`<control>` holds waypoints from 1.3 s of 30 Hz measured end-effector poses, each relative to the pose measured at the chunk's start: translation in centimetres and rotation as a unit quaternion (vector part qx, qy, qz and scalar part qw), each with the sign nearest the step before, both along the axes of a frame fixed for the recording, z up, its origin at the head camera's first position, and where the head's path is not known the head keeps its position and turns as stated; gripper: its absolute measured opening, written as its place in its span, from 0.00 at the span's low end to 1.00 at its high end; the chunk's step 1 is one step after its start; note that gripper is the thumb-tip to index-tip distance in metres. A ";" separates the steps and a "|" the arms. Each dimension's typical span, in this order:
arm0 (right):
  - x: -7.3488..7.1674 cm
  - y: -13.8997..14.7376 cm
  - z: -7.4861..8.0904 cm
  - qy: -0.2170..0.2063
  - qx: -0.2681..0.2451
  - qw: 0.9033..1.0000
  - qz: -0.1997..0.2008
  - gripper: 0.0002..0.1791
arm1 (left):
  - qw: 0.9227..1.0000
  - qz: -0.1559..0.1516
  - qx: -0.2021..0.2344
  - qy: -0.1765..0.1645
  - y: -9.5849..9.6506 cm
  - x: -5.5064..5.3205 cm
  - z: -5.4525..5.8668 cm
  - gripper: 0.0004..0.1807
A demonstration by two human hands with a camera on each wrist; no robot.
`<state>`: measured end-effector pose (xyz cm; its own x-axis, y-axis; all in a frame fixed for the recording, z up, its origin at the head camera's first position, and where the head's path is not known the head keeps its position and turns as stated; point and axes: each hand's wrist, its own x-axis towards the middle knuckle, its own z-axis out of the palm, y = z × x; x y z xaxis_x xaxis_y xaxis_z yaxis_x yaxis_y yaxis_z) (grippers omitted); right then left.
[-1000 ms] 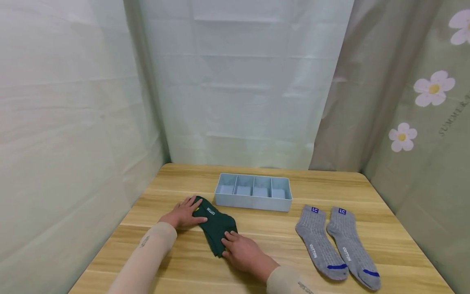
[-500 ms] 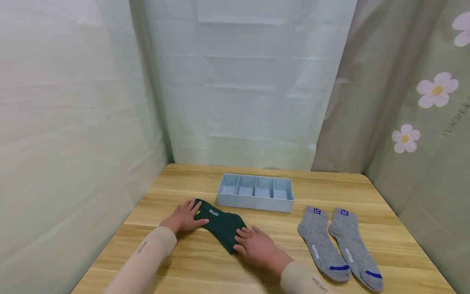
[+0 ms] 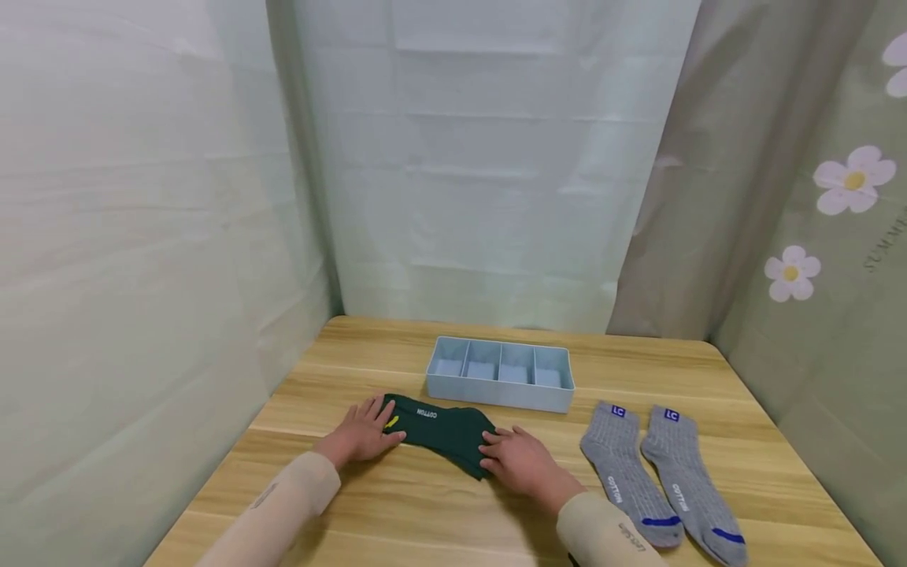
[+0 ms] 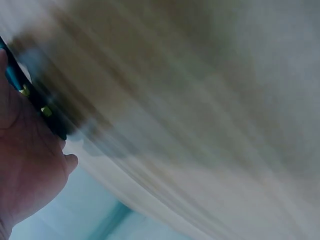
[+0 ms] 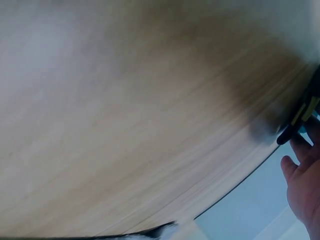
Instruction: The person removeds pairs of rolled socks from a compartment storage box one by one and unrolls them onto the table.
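Observation:
A pair of dark green socks [image 3: 449, 429], seemingly stacked, lies flat across the table with white COTTON lettering upward. On the toe end, by a yellow mark, rests my left hand [image 3: 363, 431], its fingers spread over the fabric. My right hand [image 3: 520, 461] touches the other end with its fingertips, palm down. The left wrist view catches the green sock edge [image 4: 35, 100] with yellow spots beside the left hand. In the right wrist view, a dark sock edge [image 5: 300, 112] with yellow marks sits at the right hand's fingers; much there is dim.
Behind the green socks stands a light blue box [image 3: 496, 391] divided into several compartments. Two grey socks [image 3: 631, 465] with blue marks lie side by side at the right. The wooden table [image 3: 397, 520] is bordered by hanging curtains [image 3: 468, 197].
The green socks have swung from a diagonal to a nearly crosswise lie. My right hand moved right and slightly up with their end, while the left hand stayed on the toe end.

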<state>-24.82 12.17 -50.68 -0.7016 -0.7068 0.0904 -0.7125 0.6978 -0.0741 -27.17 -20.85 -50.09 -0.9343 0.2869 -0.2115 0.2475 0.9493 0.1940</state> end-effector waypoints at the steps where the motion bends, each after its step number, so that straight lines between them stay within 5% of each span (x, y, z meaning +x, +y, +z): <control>1: -0.1 0.2 0.0 0.001 -0.003 1.000 0.000 0.18 | 1.000 -0.007 -0.001 0.002 0.0 0.2 0.0 0.44; 8: -0.4 0.9 -0.2 0.029 -0.010 0.999 -0.014 0.16 | 0.999 -0.024 0.008 0.031 -0.1 1.4 0.2 0.38; 15: 0.7 -1.0 0.0 0.052 -0.034 0.997 -0.050 0.18 | 0.985 -0.058 0.066 0.146 -0.2 -0.7 1.6 0.20; 21: 2.8 -3.3 0.3 -0.049 0.005 0.995 -0.083 0.34 | 0.980 -0.162 0.076 0.083 -0.7 -2.0 1.4 0.24; 27: 3.1 -3.6 0.0 -0.094 0.023 0.990 -0.100 0.44 | 0.983 -0.147 0.102 0.041 -1.5 -1.2 1.0 0.30; 31: 2.6 -3.0 0.3 -0.116 0.021 0.990 -0.079 0.43 | 0.984 -0.138 0.102 0.041 -2.0 -0.6 0.7 0.32; 39: 1.1 -1.0 0.1 -0.093 0.022 0.995 -0.029 0.37 | 0.983 -0.146 0.093 0.062 -1.9 1.8 0.4 0.29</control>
<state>-23.73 11.19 -50.54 -0.7435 -0.6645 -0.0752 -0.6470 0.7432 -0.1703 -25.35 -22.78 -49.72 -0.8217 0.5696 -0.0202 0.5369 0.7855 0.3078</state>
